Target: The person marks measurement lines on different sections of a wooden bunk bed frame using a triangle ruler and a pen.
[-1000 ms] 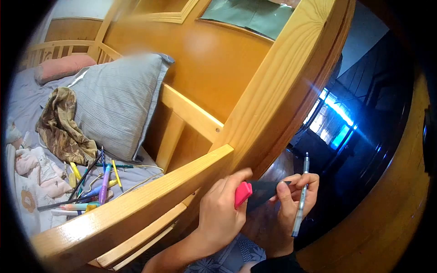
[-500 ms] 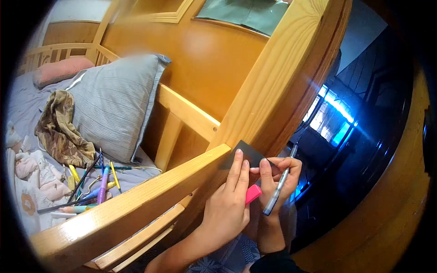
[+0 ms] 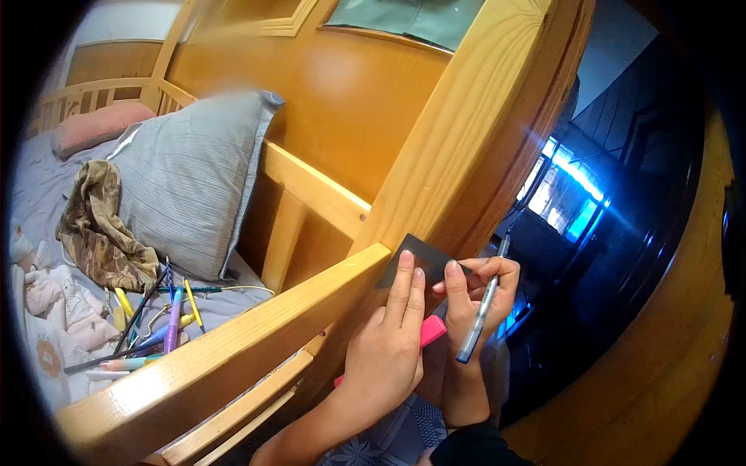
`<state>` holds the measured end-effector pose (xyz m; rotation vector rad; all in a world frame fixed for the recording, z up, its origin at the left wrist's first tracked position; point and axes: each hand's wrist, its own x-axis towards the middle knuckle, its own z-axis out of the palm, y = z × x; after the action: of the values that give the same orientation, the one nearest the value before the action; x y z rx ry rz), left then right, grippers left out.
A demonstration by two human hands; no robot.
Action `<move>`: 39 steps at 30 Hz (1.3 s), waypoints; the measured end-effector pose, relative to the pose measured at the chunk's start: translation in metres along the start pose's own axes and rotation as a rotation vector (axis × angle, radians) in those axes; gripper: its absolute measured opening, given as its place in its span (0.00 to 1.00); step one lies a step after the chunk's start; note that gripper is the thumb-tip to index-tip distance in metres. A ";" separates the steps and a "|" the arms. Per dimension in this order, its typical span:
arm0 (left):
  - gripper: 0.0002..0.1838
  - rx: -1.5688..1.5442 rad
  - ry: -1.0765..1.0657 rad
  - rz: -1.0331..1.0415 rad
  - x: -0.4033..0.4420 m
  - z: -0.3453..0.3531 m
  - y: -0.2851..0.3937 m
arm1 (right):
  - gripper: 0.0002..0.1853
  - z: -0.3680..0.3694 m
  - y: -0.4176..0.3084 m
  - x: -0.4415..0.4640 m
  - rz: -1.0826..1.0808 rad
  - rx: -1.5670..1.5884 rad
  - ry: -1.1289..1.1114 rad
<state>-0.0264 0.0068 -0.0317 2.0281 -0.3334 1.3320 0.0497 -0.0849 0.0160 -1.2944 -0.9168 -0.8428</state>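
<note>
A dark grey, flat square sheet (image 3: 426, 255) rests against the wooden post where the bed rail meets it. Two fingers of my left hand (image 3: 386, 342) press on its face. A bright pink bar-like thing (image 3: 433, 331) sticks out from under that hand's curled fingers; its kind is hidden by the hand. My right hand (image 3: 470, 303) pinches the sheet's right edge between thumb and fingers. A pen (image 3: 486, 307) with a clear barrel lies across the right hand, held among its fingers, dark end pointing down.
The wooden bed rail (image 3: 233, 334) runs from lower left to the post (image 3: 458, 132). On the bed lie several pens and brushes (image 3: 172, 318), a camouflage cloth (image 3: 97, 225), a grey pillow (image 3: 190, 179) and a pink pillow (image 3: 101, 128). A dark area with a bright window (image 3: 563, 194) is right.
My right hand has shifted slightly right, and the pen has turned more upright. More of the sheet shows, and a second bit of pink appears below my left hand. The view has shifted slightly.
</note>
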 end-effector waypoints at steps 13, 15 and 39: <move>0.35 -0.014 -0.019 0.040 0.005 -0.005 -0.005 | 0.17 0.013 0.005 -0.003 -0.137 -0.040 0.077; 0.34 -0.104 0.003 0.046 0.006 -0.004 -0.006 | 0.17 0.013 0.006 -0.004 -0.146 -0.031 0.088; 0.35 -0.093 0.028 0.034 0.005 0.003 -0.009 | 0.17 0.011 0.006 -0.006 -0.135 -0.087 0.112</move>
<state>-0.0170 0.0125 -0.0315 1.9329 -0.4113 1.3402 0.0523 -0.0733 0.0089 -1.2570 -0.8942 -1.0601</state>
